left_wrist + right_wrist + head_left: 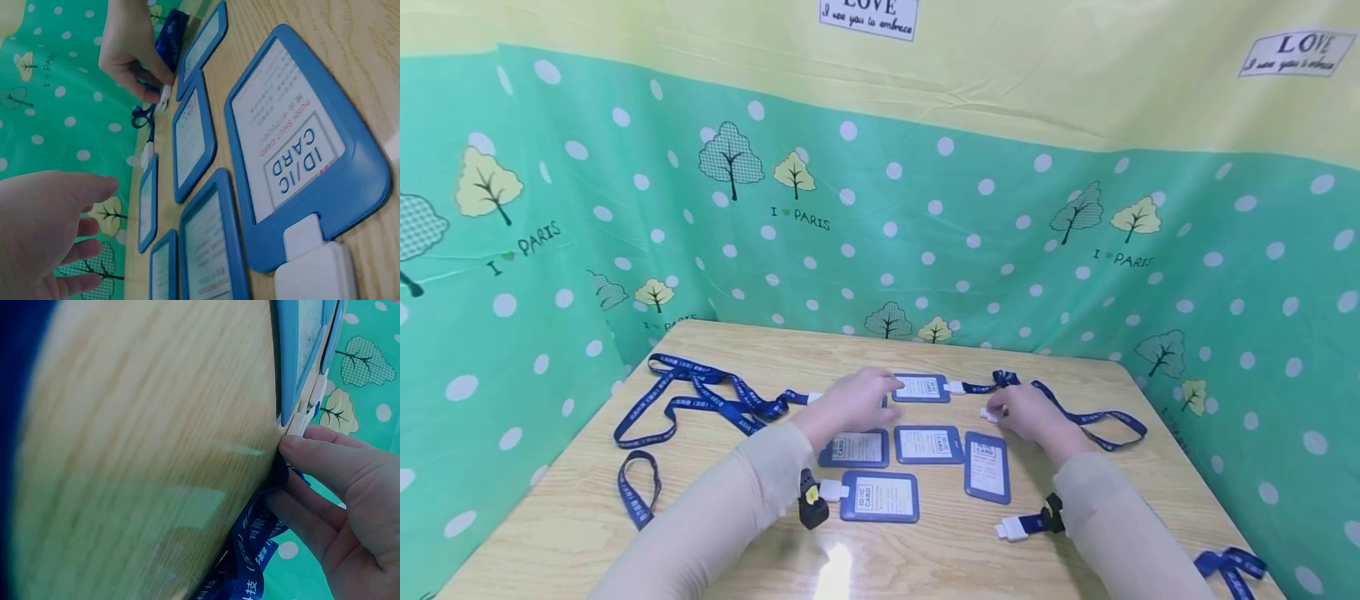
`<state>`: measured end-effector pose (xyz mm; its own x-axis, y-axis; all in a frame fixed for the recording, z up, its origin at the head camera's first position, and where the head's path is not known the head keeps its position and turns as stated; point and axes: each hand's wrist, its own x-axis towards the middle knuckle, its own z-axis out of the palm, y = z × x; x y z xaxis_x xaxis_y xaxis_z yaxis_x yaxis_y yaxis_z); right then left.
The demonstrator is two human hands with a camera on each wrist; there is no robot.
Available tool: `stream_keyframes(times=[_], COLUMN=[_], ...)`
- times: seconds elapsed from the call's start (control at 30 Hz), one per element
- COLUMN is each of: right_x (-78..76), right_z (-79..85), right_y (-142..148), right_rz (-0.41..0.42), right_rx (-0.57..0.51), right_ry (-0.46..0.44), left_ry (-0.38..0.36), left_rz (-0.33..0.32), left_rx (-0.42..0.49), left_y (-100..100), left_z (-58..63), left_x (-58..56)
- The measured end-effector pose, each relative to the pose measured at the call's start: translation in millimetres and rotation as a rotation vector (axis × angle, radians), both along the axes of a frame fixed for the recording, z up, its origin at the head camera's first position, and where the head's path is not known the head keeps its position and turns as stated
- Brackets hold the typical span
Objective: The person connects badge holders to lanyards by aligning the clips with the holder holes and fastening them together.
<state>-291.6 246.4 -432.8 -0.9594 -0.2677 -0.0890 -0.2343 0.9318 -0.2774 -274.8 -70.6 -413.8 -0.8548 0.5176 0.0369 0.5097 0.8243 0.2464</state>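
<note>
My right hand [1030, 412] pinches a white plastic lanyard clip [299, 423] between thumb and forefinger, low over the table. Its navy lanyard [250, 544] with white lettering lies bunched under the fingers. My left hand [853, 407] hovers over the blue ID card holders with fingers loosely spread and nothing held, as the left wrist view also shows. One holder [921, 387] at the back joins a lanyard by a white clip. Two more, a middle holder [928, 445] and an upright-turned holder [987, 467], lie between the hands. The left hand partly hides another holder behind it.
A front card holder [880, 497] has a white clip attached beside my left wrist camera. Navy lanyards [700, 396] spread over the table's left side. Another white clip [1012, 528] lies by my right wrist, and a lanyard [1231, 567] sits at the right edge. A patterned curtain surrounds the table.
</note>
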Motion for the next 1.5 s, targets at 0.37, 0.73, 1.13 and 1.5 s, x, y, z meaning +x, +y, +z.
stream_keyframes(times=[0.37, 0.73, 1.13, 1.5], right_x=[0.2, -1.4, 1.7, 0.8], right_z=[-0.9, -3.2, -2.6, -2.1], right_y=[-1, 0, 2, 5], right_rz=[-0.002, -0.004, 0.0, 0.011], right_rx=[0.002, -0.005, 0.005, -0.035], right_ry=[0.005, 0.001, 0.027, 0.009], left_ry=[0.068, 0.094, -0.013, -0.101], left_rz=[0.001, -0.097, -0.161, -0.107], left_rx=[-0.012, 0.012, 0.103, 0.134], left_y=[-8, 9, 43, 64], left_z=[28.3, 50.7, 33.7, 7.8], left_x=[-5.1, 8.3, 19.8, 28.3])
